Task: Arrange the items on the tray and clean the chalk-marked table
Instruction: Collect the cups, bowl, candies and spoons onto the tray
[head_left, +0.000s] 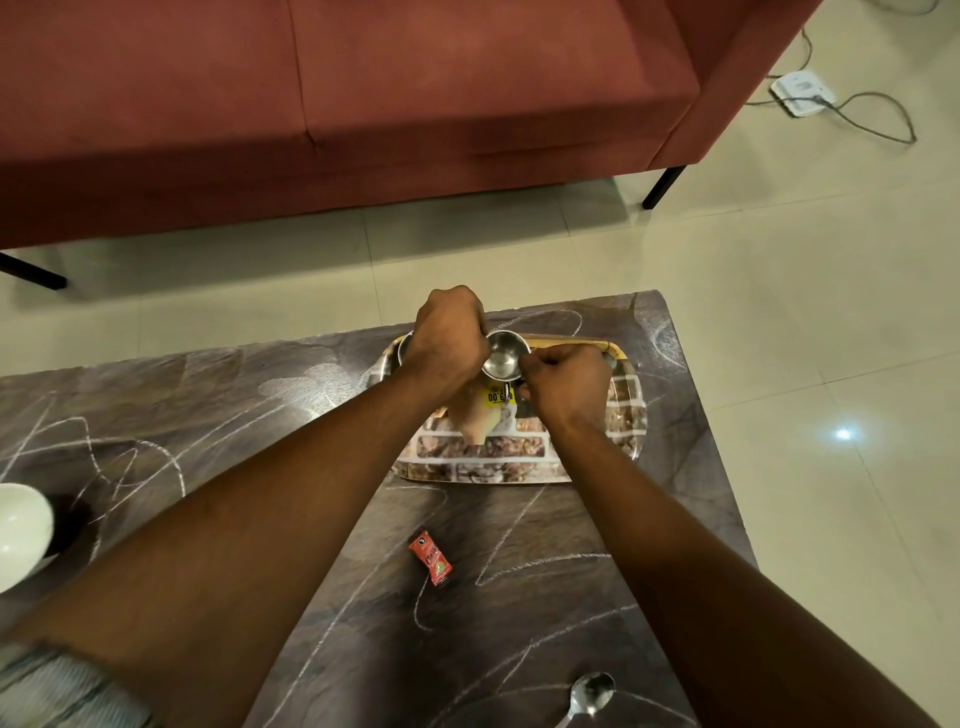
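Both hands work over the tray (631, 415), which lies at the far right part of the desk (545, 545), its long axis going left to right. The left hand (449, 335) is closed around a steel vessel at the tray's far left; only a bit of the vessel's rim shows, so I cannot tell what kind it is. The right hand (566, 384) is closed too, fingers curled at the rim of a small steel cup (502, 356) that stands between the two hands, approx. at the tray's middle. Under the cup is a pale packet (475, 421) with a yellow price sticker; I read "8.00" on it, the rest is hidden. Still off the tray: a red sachet (430, 557) on the desk nearer the person, long axis diagonal, text too small to read; a spoon (587, 696) at the near edge, on the right arm's side; a white bowl (21, 530) far left, nearer to the left arm. I judge the sachet comes next, w/ either hand pulling back toward the body. Chalk marks (519, 540) cover the desk, not yet wiped.
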